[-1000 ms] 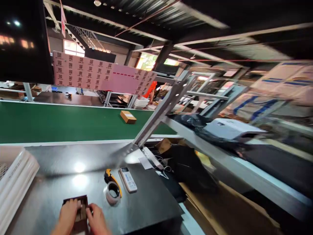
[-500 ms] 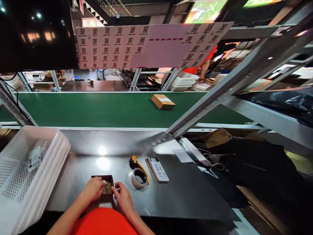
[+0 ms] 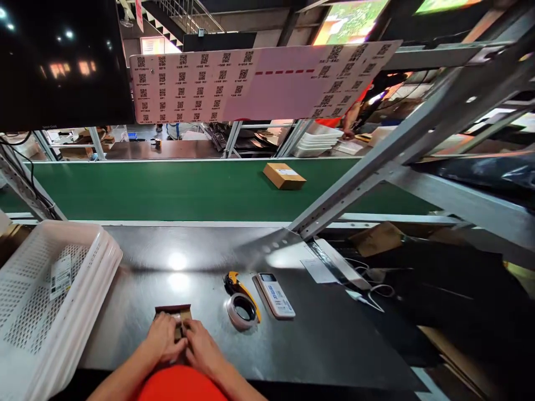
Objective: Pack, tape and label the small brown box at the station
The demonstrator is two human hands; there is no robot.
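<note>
My left hand (image 3: pixel 164 341) and my right hand (image 3: pixel 199 344) meet over a small brown cardboard box (image 3: pixel 173 310) at the near edge of the dark steel table (image 3: pixel 317 334). Both hands press on the box, fingers curled over its flaps, and they hide most of it. A tape dispenser with a yellow handle (image 3: pixel 241 301) lies just right of my right hand. Beside it rests a white remote-like device (image 3: pixel 275 296).
A white perforated plastic crate (image 3: pixel 45 301) stands at the left. A green conveyor belt (image 3: pixel 159 189) runs behind the table with a cardboard parcel (image 3: pixel 284 175) on it. A slanted metal frame (image 3: pixel 376 167) rises at the right. A pink sheet of QR codes (image 3: pixel 251 81) hangs above.
The view swung left and down, then steadied. My hands drew closer together over the small box. The parcel on the belt shifted slightly right.
</note>
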